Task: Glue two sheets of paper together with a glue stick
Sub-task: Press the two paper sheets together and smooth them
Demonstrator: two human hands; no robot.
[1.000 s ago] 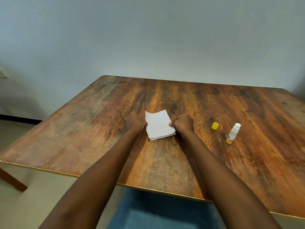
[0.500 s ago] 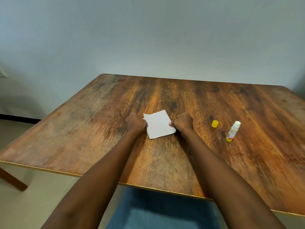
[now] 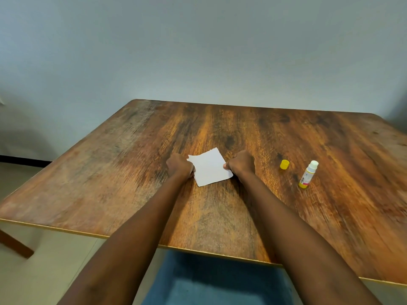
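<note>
A wooden table (image 3: 220, 216) fills the view, standing against a plain wall. The sheets of paper (image 3: 210, 167) lie near its middle, stacked one on the other, and a sliver of the lower sheet peeks out at the far left corner. The left hand (image 3: 179, 167) is closed at the stack's left edge and the right hand (image 3: 241, 162) at its right edge. Each has curled fingers and a thumb on the paper, and seems to pinch the edge. I cannot tell whether any fingers are under the stack. Well to the right stands the glue stick (image 3: 308, 174), open and leaning, with its yellow cap (image 3: 284, 164) just beside it on the wood.

The risk, I judge, is a crooked bond: the corners are already slightly off, so pressing now would fix the offset. Uneven thumb pressure could wrinkle the sheets, and the uncapped stick could dry out or topple if an arm sweeps right
</note>
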